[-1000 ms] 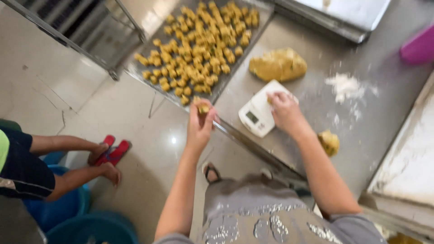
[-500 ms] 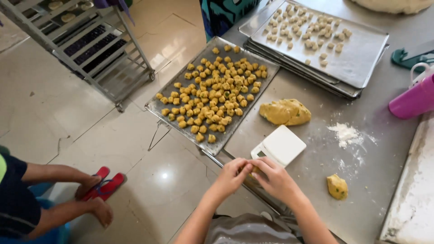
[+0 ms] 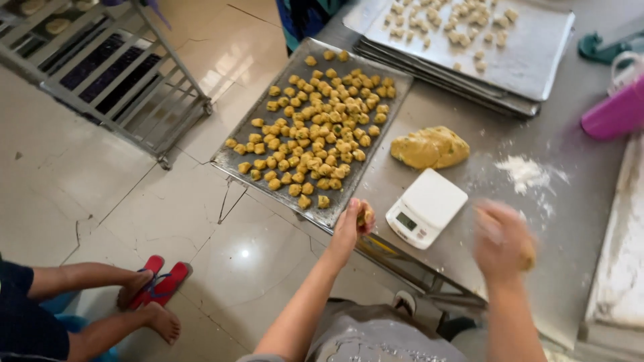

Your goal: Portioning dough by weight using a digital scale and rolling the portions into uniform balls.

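Yellow dough piece (image 3: 366, 216) pinched in left hand (image 3: 350, 226) fingers, lower centre, beside tray (image 3: 235, 151). Right hand (image 3: 502, 240) blurred; finger state unclear.

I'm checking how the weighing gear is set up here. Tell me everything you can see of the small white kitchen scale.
The kitchen scale is small, white and looks plastic, with a flat, rounded square platform and a little grey display on its near edge. Nothing lies on the platform. It sits flat, turned at an angle, on the steel table near the front edge, between the tray of dough pieces and a flour patch, just below the dough lump. Neither hand touches it.
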